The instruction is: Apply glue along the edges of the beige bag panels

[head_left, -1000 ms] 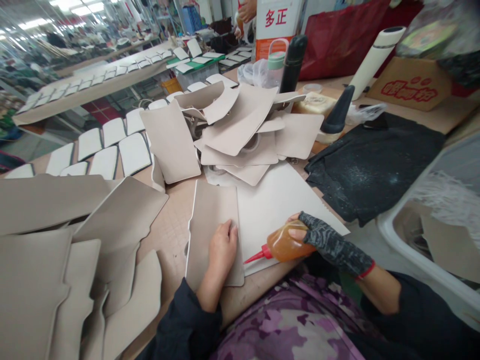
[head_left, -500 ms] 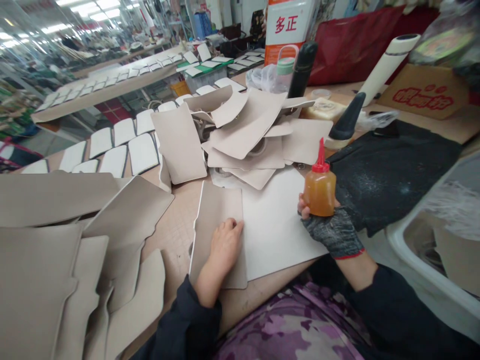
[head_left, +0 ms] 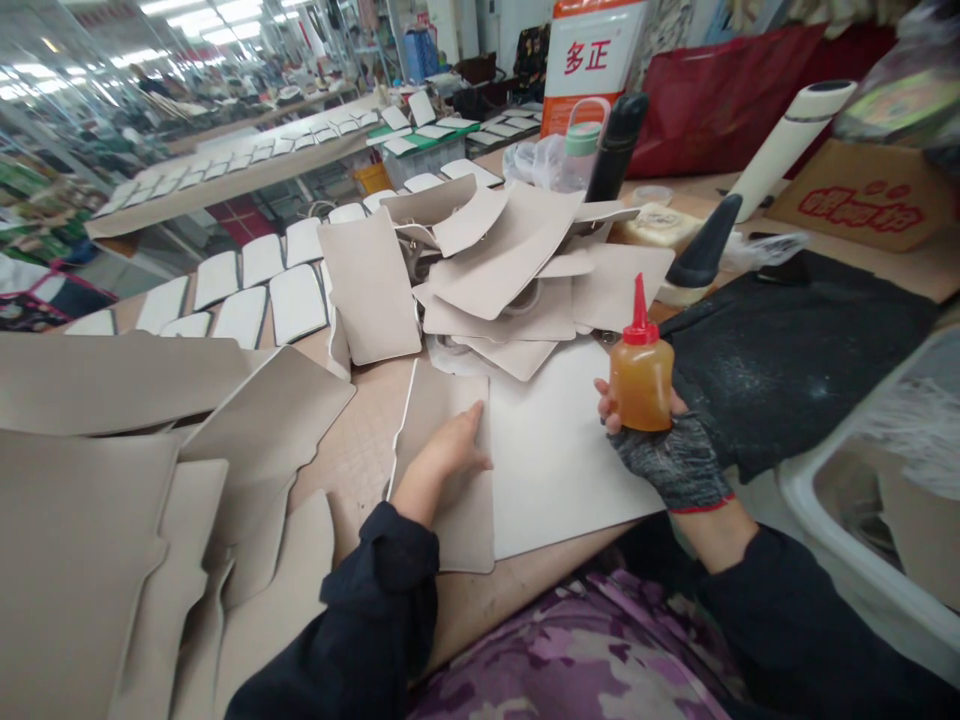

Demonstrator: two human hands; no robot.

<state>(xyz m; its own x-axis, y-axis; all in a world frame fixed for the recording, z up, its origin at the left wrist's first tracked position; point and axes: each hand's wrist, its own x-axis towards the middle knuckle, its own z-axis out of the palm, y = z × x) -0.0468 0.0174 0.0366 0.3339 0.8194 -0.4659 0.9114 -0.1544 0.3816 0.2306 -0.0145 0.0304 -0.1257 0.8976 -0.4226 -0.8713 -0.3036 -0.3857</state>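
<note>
A worker's left hand [head_left: 450, 450] lies flat, fingers extended and its grip released, on a beige leather panel [head_left: 442, 470] at the near edge of the bench [head_left: 352, 450]. The right hand [head_left: 660, 445], in a dark fingerless glove, has its grip clenched around a small squeeze bottle of amber glue [head_left: 640, 375], held upright with its red nozzle pointing up, above the right edge of a white sheet [head_left: 555, 450] that lies beside and partly under the panel. The glove and bottle hide most of the right fingers; only the tips show. Behind the sheet, a loose heap of cut beige pieces [head_left: 495, 260] overlaps so thickly that single shapes are hard to separate. More beige pieces [head_left: 112, 480] at left are cut off by the frame. A black cloth [head_left: 795, 350] covers the bench at right, with a black cone-shaped object [head_left: 701, 255] at its far edge, its base partly hidden. A white bin [head_left: 870, 500] is cut off at right. Rows of white-edged panels [head_left: 240, 290] fade into blur beyond.
</note>
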